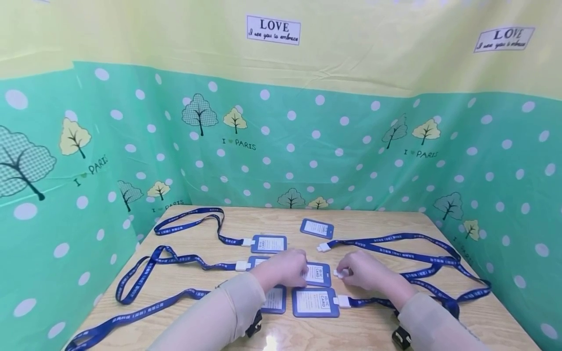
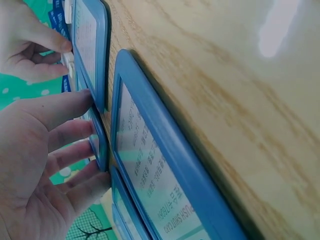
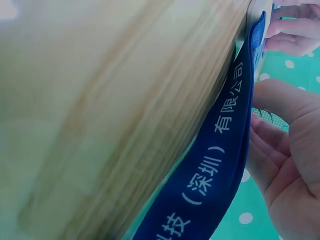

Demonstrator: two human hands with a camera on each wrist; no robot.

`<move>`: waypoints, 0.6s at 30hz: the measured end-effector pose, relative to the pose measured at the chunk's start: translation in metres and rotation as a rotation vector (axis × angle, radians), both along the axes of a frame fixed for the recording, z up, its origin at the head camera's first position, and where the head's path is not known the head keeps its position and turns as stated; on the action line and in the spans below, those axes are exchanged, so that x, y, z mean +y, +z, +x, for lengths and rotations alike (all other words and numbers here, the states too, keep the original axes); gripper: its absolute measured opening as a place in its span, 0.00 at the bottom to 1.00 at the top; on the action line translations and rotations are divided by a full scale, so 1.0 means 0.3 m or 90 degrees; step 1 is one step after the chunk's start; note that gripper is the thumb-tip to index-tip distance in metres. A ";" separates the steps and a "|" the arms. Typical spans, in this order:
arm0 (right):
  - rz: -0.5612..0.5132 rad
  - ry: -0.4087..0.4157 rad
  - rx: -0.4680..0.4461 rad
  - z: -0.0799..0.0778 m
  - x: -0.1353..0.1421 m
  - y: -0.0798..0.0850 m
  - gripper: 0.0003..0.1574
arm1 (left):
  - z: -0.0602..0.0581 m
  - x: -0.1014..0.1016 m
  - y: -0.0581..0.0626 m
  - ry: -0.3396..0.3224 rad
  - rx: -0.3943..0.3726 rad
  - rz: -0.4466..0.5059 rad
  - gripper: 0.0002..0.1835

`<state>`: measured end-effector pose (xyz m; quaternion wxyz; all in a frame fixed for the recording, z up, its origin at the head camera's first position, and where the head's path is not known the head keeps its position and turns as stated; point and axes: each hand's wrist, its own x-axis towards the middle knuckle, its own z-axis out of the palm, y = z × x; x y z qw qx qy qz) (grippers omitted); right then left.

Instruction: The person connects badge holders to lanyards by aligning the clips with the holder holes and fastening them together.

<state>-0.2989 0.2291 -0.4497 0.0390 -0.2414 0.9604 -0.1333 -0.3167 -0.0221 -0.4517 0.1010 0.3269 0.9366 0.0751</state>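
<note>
Pale wooden bench [image 1: 349, 334]: at centre frame, the left hand [image 1: 285, 269] grips a blue rectangular plastic card holder [image 1: 320, 274] between its fingers; the right hand [image 1: 365, 271] pinches a small white plastic clip [image 1: 337, 273] beside it. Loose fingers could let the holder skid into its lower blue neighbour [image 1: 315, 303].
</note>
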 end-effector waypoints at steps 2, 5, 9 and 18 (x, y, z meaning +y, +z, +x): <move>0.001 -0.001 -0.004 0.002 -0.001 0.000 0.11 | 0.001 0.000 0.001 0.000 -0.001 -0.001 0.12; 0.003 -0.004 -0.007 0.006 -0.003 -0.003 0.10 | 0.003 0.002 0.003 -0.003 -0.001 -0.003 0.12; -0.003 -0.009 -0.014 0.009 -0.007 -0.007 0.09 | 0.002 0.004 0.007 -0.008 0.001 -0.008 0.13; -0.013 0.001 -0.027 0.005 -0.019 0.000 0.08 | 0.005 -0.001 0.016 -0.010 0.000 -0.008 0.11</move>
